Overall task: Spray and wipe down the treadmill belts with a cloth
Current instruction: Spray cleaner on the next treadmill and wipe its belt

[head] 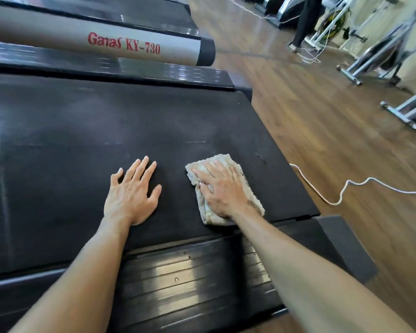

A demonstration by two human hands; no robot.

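Wide black treadmill belt (82,131) across most of the view, matte, with faint pale streaks toward its left side. Left hand (132,193) flat on the belt near its middle, fingers straight and spread wide, holding nothing. Right hand (223,191) just to the right of it, laid flat on a folded beige cloth (252,191), fingers straight and slightly apart, pressing the cloth down onto the belt rather than curling round it. Cloth lying near the belt's right end, close to the near edge, its fuzzy corners showing beyond the fingertips and beside the wrist. Both bare forearms reaching in from the near edge. Glossy ribbed side rail (190,280) on the near side of the belt, under the forearms. Far side: a second black rail, then a grey housing (87,42) lettered in red "Ganas KY-730". Brown wood-look floor (310,121) to the right, with a white cable (344,191) snaking across it close to the treadmill's end. Far right: pale metal frames of other gym machines (375,61), blurred, and the dark trouser legs of a person (304,22) standing beside them.
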